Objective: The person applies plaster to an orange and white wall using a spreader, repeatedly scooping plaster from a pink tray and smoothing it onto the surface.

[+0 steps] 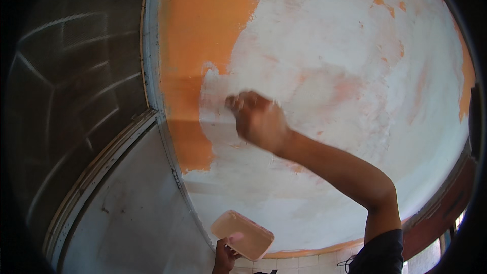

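At the lower middle, my left hand (224,257) grips the near edge of a shallow rectangular tray (252,234) in a pale pinkish-tan colour. A small pink smear of paste (236,237) lies on the tray, close to my thumb. My right arm reaches up across the wall (324,35), which is orange with a large, patchy whitish coat over it. Near the coat's left border, my right hand (257,120) is close to the surface with its fingers curled. Motion blurs that hand, and whatever it may hold cannot be made out.
On the left stands a pale frame (151,45) around a dark mesh panel (76,71), with a grey-white panel (122,203) below it. White tiles (299,262) show along the wall's lower edge. A reddish-brown beam or frame (431,223) curves along the right.
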Tool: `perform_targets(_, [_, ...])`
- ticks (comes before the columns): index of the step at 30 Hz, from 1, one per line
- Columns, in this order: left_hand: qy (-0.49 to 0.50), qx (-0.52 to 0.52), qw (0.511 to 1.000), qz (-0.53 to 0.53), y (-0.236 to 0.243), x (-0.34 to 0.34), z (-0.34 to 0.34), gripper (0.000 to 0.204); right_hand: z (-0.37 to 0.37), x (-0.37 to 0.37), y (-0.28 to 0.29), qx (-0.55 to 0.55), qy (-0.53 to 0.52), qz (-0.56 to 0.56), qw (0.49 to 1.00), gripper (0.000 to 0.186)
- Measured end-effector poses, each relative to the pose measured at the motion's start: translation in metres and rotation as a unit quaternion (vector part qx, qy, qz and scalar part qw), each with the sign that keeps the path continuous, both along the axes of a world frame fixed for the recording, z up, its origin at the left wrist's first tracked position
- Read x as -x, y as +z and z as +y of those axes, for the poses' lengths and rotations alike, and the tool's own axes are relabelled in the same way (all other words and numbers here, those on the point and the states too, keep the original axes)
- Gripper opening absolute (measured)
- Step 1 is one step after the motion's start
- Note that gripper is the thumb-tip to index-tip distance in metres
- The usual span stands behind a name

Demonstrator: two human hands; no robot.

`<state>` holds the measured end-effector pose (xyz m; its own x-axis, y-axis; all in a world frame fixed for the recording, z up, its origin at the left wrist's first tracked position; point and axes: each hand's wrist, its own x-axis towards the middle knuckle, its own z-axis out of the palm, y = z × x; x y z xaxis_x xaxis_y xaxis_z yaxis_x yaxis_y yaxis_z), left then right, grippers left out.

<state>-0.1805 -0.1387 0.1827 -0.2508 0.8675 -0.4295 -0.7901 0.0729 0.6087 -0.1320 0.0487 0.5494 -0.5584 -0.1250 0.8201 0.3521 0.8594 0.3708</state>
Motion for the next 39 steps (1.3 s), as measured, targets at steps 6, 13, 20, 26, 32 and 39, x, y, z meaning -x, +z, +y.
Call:
perform_targets(6, [0.005, -0.032, 0.999, -0.033, -0.019, 0.008, -0.001, 0.052, 0.036, 0.011, 0.107, 0.121, -0.177, 0.079, 0.974, 0.012])
perform_targets(13, [-0.002, -0.046, 0.999, -0.028, -0.004, 0.003, 0.009, 0.052, 0.075, -0.047, 0.212, -0.043, -0.303, 0.189, 0.933, 0.015])
perform_targets(20, [0.017, -0.048, 0.999, -0.020, -0.007, 0.018, 0.008, 0.048, -0.005, -0.049, 0.164, 0.048, -0.029, 0.212, 0.976, 0.013])
perform_targets(26, [0.013, -0.074, 0.997, -0.008, 0.014, 0.008, 0.015, 0.048, 0.054, -0.030, 0.077, -0.086, -0.142, 0.116, 0.979, 0.009])
perform_targets(32, [0.063, -0.185, 0.978, -0.076, 0.024, 0.001, 0.024, 0.053, -0.019, -0.080, 0.024, 0.298, 0.123, 0.193, 0.927, 0.015])
perform_targets(39, [0.046, -0.258, 0.957, -0.126, 0.040, -0.008, 0.024, 0.060, -0.077, -0.115, -0.125, 0.599, -0.019, -0.071, 0.797, 0.011])
